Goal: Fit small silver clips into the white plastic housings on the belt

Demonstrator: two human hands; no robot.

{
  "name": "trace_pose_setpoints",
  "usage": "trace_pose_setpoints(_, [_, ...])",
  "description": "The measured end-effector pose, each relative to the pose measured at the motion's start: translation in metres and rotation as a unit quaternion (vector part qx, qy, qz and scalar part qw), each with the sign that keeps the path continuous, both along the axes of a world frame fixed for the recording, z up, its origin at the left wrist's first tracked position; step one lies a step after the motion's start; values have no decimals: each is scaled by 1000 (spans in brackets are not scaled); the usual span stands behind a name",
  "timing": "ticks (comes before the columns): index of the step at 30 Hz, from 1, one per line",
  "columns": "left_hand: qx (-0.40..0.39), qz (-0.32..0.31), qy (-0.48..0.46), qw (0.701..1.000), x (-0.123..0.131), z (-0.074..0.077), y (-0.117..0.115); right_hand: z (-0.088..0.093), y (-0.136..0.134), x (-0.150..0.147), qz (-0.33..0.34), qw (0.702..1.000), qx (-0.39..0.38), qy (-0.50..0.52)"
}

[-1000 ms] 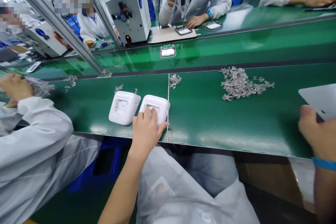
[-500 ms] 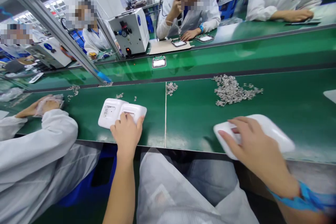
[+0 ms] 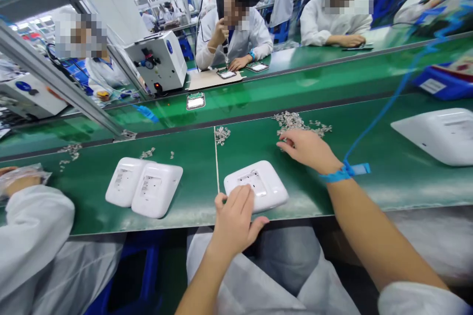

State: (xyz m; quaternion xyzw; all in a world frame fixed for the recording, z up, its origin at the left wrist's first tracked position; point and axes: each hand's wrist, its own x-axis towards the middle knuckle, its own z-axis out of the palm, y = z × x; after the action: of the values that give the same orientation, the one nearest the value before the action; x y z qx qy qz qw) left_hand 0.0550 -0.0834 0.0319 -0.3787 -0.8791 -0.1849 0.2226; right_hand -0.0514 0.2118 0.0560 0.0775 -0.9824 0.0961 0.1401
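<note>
A white plastic housing (image 3: 275, 189) with a recessed slotted window lies near the front edge of the green bench. The extended fingers of my left hand (image 3: 234, 219) rest on its near-left part, with the thumb stretched out along the front edge. My right hand (image 3: 308, 150), wearing a blue wrist strap (image 3: 338, 174), is at the pile of small clear parts (image 3: 290, 120). Its fingers are bent, with a small gap between thumb and forefinger, and nothing shows between them. Part of the pile is hidden behind this hand.
Two white housings (image 3: 157, 192) lie side by side to the left, another housing (image 3: 451, 138) to the right. Smaller clusters of clear parts (image 3: 221, 135) dot the bench. A blue cord (image 3: 384, 113) rises from my strap. Co-workers sit opposite; a sleeved arm (image 3: 40, 216) is at left.
My left hand has left the paired housings at left and rests on the middle housing. My right hand has let go of the housing it held and moved to the pile. The view has shifted right.
</note>
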Motion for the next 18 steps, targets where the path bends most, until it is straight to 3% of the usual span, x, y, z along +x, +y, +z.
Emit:
trace_pose_setpoints(2, [-18,11,-15,1000,-14,0,0,-17,10,7,34,999,11,-18])
trace_pose_setpoints(5, [-24,26,-32,999,-31,2,3,-29,12,14,16,999,36,-12])
trace_pose_setpoints(10, [-44,37,-45,997,-32,0,9,-28,6,17,-92,990,105,-37])
trace_pose_setpoints(13, [-58,38,-46,997,-30,-3,9,-30,5,18,-152,984,93,14])
trace_pose_setpoints(18, [-57,43,-32,997,-34,-1,9,-32,-1,10,-153,984,81,33])
